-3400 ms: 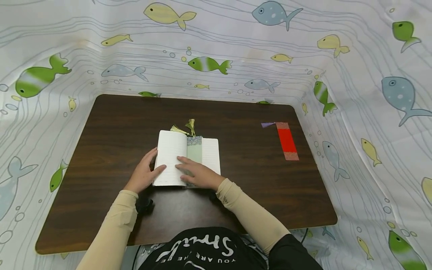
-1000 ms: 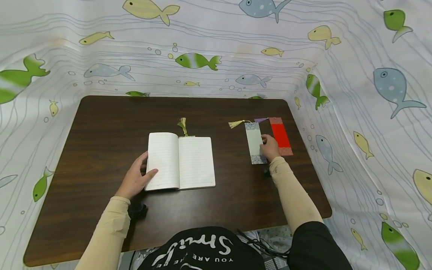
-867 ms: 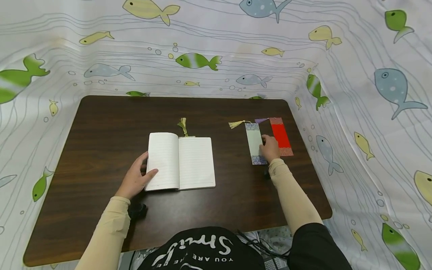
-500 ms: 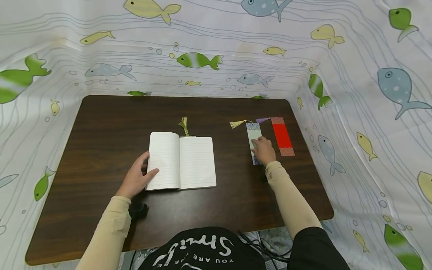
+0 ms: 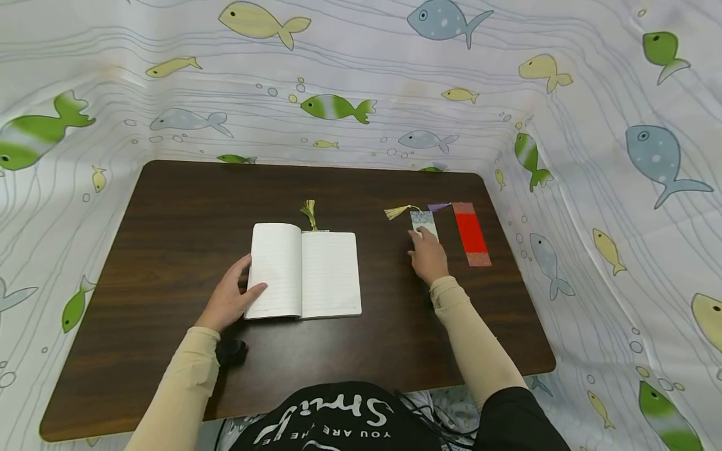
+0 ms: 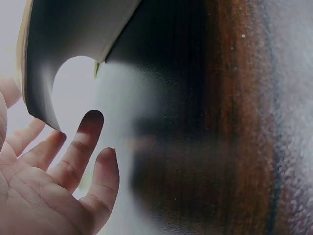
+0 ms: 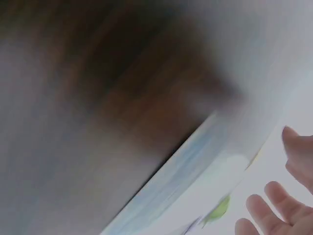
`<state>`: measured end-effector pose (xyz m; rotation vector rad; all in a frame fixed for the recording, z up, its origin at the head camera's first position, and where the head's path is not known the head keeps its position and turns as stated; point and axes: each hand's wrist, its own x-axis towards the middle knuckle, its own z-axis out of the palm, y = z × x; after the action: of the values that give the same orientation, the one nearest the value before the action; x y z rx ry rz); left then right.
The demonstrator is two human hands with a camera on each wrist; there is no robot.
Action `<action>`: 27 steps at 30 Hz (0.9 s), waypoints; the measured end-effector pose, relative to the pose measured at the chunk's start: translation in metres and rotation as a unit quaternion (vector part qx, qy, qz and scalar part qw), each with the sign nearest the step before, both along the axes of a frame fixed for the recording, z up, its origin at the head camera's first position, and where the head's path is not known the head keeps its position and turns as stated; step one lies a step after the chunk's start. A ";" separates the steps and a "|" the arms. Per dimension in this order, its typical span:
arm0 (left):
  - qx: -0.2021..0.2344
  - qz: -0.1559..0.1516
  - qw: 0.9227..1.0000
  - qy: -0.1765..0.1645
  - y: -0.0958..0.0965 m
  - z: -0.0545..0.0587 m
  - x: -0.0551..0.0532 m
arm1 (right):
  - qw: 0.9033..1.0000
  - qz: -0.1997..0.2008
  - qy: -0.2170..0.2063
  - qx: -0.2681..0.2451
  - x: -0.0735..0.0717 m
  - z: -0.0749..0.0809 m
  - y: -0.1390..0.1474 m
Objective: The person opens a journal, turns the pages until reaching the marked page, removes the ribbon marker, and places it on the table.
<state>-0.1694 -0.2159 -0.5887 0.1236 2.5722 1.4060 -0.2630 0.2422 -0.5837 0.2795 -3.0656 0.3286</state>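
An open lined notebook lies on the table. My left hand holds its left edge, thumb on the page; in the left wrist view the cover arches up beside the fingers. From the notebook's top edge sticks a green tassel. On the right lies a pale green bookmark with a yellow tassel. Over its lower part is my right hand, fingers loose and holding nothing; whether it touches the bookmark I cannot tell. A red bookmark with a purple tassel lies beside it.
The dark wooden table has rounded corners. Fish-patterned white cloth surrounds it at the back and sides. Dark cables hang beyond the front edge.
The pale green bookmark went from the notebook's right page to the table beside the red one. Since then my right hand has come off its right edge and moved left. My left hand stays at the notebook.
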 end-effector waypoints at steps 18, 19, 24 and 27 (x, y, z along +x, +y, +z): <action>0.000 -0.011 1.000 0.017 -0.002 -0.002 0.003 | 0.958 0.178 -0.192 -0.113 0.050 -0.013 -0.104; 0.000 -0.011 1.000 0.017 -0.001 -0.002 0.003 | 0.962 0.177 -0.183 -0.097 0.050 -0.014 -0.105; -0.004 -0.008 1.000 0.014 0.000 -0.001 0.003 | 0.975 0.157 -0.151 -0.036 0.048 -0.015 -0.116; -0.005 -0.008 1.000 0.012 0.000 -0.001 0.003 | 0.979 0.149 -0.136 -0.017 0.044 -0.013 -0.123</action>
<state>-0.1667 -0.2160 -0.5900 0.1602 2.5923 1.3942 -0.2185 0.1188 -0.5968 0.7550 -3.2768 0.4671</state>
